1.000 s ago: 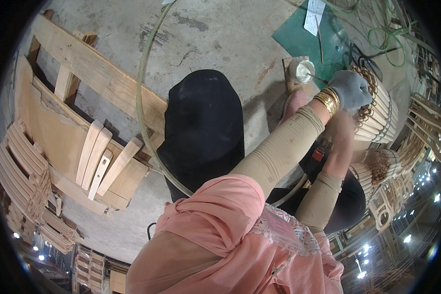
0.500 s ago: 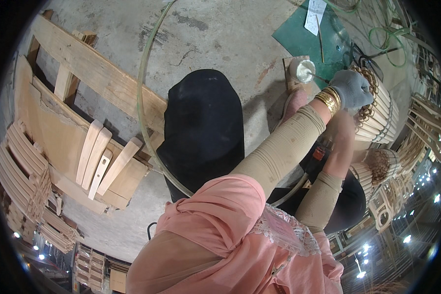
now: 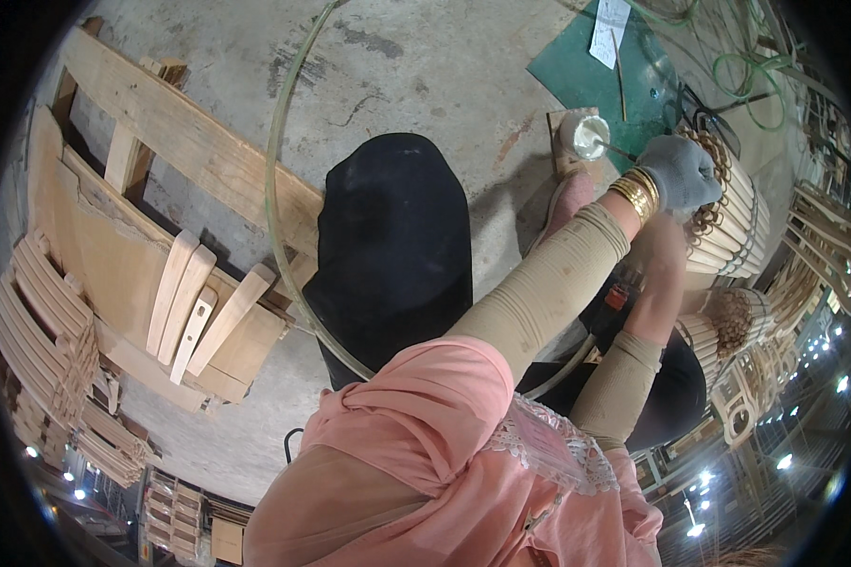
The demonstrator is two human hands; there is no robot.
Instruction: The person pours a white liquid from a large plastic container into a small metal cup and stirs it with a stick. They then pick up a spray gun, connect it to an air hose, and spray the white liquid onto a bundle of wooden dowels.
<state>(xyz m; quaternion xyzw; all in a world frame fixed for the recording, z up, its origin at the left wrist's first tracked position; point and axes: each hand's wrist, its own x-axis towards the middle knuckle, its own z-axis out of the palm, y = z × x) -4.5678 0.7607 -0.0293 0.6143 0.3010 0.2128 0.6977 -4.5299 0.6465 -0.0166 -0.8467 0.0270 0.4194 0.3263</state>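
Work piece: slatted cane basket (image 3: 733, 222), a round frame of pale upright strips with darker woven cane at its rim, at far right of the scene. It sits on the concrete floor (image 3: 425, 66).

Left hand (image 3: 681, 175): grey glove, gold bangles (image 3: 635, 194) at the wrist, beige sleeve up the forearm. Hand is curled over the woven rim of the basket, fingers bent down onto the cane, resting on it. Cannot tell whether it grips a strand or only presses on it.

Right hand (image 3: 660, 253): bare, reaching up below the left wrist to the side of the basket. Fingers mostly hidden behind the left forearm; how far open it is, cannot tell. It lies against the strips.

Just left of the gloved hand: small round white bowl (image 3: 586, 135) on a wooden block, a thin stick in it. Beyond it, a green mat (image 3: 586, 76) with a slip of paper on it.

A second slatted basket (image 3: 728, 331) lies near the first, lower right.

A long thin cane hoop (image 3: 272, 189) arcs from far centre down around a black cushion (image 3: 392, 250) on the floor.

Left side: wooden pallet (image 3: 161, 132) with loose curved wooden slats (image 3: 194, 302) on a board; stacks of curved slats (image 3: 38, 331) at the left edge.
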